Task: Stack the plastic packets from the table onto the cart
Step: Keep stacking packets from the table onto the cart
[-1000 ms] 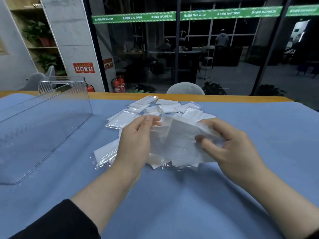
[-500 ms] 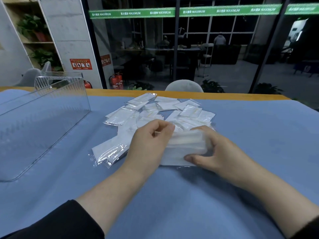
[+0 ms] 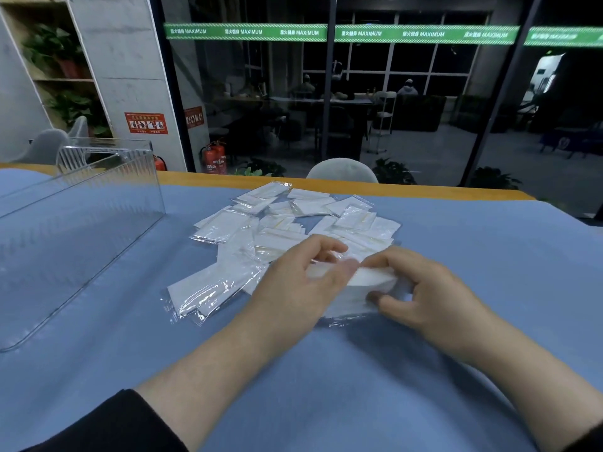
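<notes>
Head view, the only view supplied. A table (image 3: 424,402) covered in blue cloth fills the lower half of the frame; a strip of its orange-brown edge shows along the far side.

Centre of frame: both hands are closed on one small stack of packets (image 3: 355,288), white items in clear plastic, held low at the cloth. The left hand (image 3: 300,288) comes in from the lower left, fingers curled over the stack's near-left side, thumb on top. The right hand (image 3: 421,288) comes in from the lower right, fingers bent over the stack's right end, thumb tip pressed to its front face. Whether the stack rests on the cloth or is held just off it cannot be told.

Just above and left of the hands, the loose packets (image 3: 293,220) lie scattered and overlapping on the cloth. Two larger packets (image 3: 212,288) lie left of the left hand, their clear wrap catching the light.

Left of frame: a clear plastic bin (image 3: 81,230) with ribbed walls stands on the cloth, well apart from the pile. No packets are visible inside it.

Upper frame: dark glass wall with a green banner (image 3: 342,33); red fire extinguishers (image 3: 215,158) at its foot; a grey chair back (image 3: 342,171) behind the table's far edge
</notes>
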`<state>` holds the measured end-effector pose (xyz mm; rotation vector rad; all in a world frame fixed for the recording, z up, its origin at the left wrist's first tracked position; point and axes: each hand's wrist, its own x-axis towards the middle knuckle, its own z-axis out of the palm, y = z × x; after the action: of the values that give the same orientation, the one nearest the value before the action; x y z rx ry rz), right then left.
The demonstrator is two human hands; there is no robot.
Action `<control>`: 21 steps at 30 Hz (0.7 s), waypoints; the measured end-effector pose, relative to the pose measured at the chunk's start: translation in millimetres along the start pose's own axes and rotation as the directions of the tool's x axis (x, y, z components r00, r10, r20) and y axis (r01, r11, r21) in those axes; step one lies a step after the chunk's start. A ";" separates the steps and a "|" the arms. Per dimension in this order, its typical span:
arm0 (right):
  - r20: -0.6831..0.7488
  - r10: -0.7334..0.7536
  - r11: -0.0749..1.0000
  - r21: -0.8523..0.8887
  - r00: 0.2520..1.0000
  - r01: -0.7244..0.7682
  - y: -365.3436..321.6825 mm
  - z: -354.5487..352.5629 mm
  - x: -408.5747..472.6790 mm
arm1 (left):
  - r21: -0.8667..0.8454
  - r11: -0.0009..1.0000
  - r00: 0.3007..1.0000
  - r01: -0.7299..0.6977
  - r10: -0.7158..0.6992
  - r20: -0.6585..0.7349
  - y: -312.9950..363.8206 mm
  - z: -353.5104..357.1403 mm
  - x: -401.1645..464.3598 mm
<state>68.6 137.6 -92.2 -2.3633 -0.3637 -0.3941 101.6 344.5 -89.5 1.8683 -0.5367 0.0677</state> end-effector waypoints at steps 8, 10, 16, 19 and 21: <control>-0.044 0.027 0.989 0.144 0.999 -0.020 -9.2 -2.2 10.0 | 0.286 0.958 0.997 0.012 -0.032 0.066 0.8 -32.3 9.4; -0.146 0.163 0.966 0.226 0.976 -0.127 -9.2 -12.5 19.0 | 0.282 0.959 0.996 0.043 -0.021 -0.081 -1.0 -47.7 17.1; 0.183 0.532 0.823 -0.339 0.827 -0.455 0.5 -19.8 44.2 | 0.310 0.943 0.954 0.121 -0.024 -0.299 -8.7 -81.8 27.8; 0.193 0.532 0.811 -0.397 0.825 -0.430 -2.1 -1.0 50.3 | 0.331 0.936 0.961 0.121 -0.026 -0.276 -12.2 -78.5 27.6; 0.181 0.525 0.798 -0.445 0.832 -0.407 -4.1 8.8 52.7 | 0.324 0.939 0.962 0.117 -0.027 -0.271 -13.4 -79.6 29.0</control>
<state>116.9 154.4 -76.1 -2.7974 0.2084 0.1520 149.6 410.6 -63.5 2.1691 -0.2815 0.3752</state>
